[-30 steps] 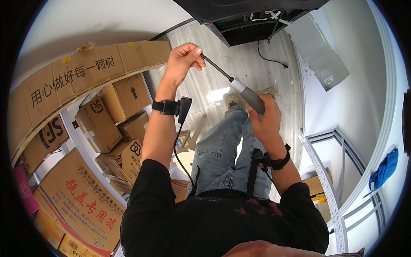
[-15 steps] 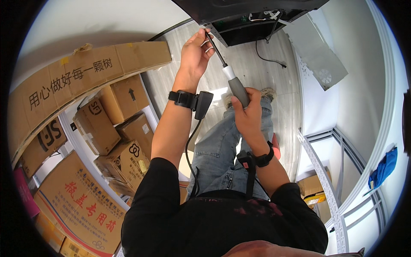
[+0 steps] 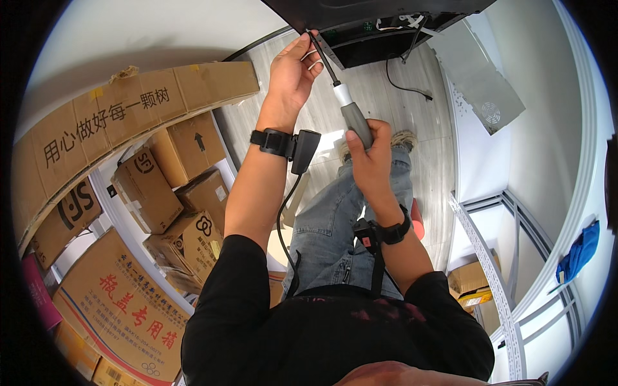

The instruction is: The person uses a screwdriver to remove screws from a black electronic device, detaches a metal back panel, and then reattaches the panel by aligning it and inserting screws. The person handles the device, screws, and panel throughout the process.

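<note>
My right hand [image 3: 372,161] is closed round the lower end of a screwdriver's grey handle [image 3: 356,122]. Above the handle are a white collar and a long dark shaft [image 3: 325,62], slanting up and left. At the far end of that shaft my left hand [image 3: 295,72] pinches the tip with thumb and forefinger, other fingers loosely curled. The tip is at the lower left corner of a black appliance casing [image 3: 380,14], beside a perforated metal strip [image 3: 327,50]. Whether a screw sits at the tip is hidden by my fingers.
Cardboard boxes [image 3: 147,193] fill shelves on the left. A grey metal panel [image 3: 479,77] leans at the right. From the casing, whose wiring shows, a black cable [image 3: 402,87] trails onto the floor. White perforated shelf posts [image 3: 489,270] and a blue cloth [image 3: 576,254] are at right.
Both hands and the screwdriver have moved slightly up and away from me, bringing the tip up to the casing's corner. Both grips look the same.
</note>
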`<act>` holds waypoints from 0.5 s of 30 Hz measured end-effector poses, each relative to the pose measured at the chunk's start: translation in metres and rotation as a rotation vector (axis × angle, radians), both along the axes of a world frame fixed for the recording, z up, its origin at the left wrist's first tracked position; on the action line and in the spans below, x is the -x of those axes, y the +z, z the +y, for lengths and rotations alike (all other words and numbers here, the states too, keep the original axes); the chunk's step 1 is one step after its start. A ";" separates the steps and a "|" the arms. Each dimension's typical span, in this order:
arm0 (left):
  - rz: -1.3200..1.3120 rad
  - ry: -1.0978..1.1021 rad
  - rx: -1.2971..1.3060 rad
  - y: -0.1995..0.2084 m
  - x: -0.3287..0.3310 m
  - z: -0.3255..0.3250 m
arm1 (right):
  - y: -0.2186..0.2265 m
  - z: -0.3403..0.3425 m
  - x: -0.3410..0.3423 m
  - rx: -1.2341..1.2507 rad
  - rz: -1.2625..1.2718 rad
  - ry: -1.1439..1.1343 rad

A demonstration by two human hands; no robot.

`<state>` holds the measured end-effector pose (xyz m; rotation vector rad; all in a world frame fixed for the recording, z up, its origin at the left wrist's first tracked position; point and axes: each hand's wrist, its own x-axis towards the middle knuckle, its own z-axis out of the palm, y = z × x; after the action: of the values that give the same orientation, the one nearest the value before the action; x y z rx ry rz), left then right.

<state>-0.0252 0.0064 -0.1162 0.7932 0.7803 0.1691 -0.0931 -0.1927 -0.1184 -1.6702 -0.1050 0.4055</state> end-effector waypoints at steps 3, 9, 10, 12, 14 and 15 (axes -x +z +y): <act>0.030 -0.025 -0.041 -0.002 0.003 0.005 | 0.000 0.003 0.000 -0.024 0.009 -0.008; 0.151 -0.068 -0.664 0.000 0.010 0.022 | -0.001 0.004 0.000 -0.045 0.054 -0.031; 0.075 -0.034 -0.790 0.001 0.008 0.024 | 0.000 0.004 0.000 -0.046 0.062 -0.031; -0.081 0.036 -1.038 0.004 0.003 0.029 | 0.005 0.006 0.001 0.027 -0.001 -0.040; -0.104 -0.069 -1.143 0.008 -0.003 0.033 | 0.010 0.006 0.002 0.097 -0.063 -0.040; -0.090 -0.140 -1.220 0.009 -0.005 0.038 | 0.012 0.007 0.002 0.131 -0.092 -0.035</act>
<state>-0.0201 0.0445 -0.1073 1.9666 0.4739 0.5752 -0.0955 -0.1859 -0.1069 -1.8175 -0.1190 0.3143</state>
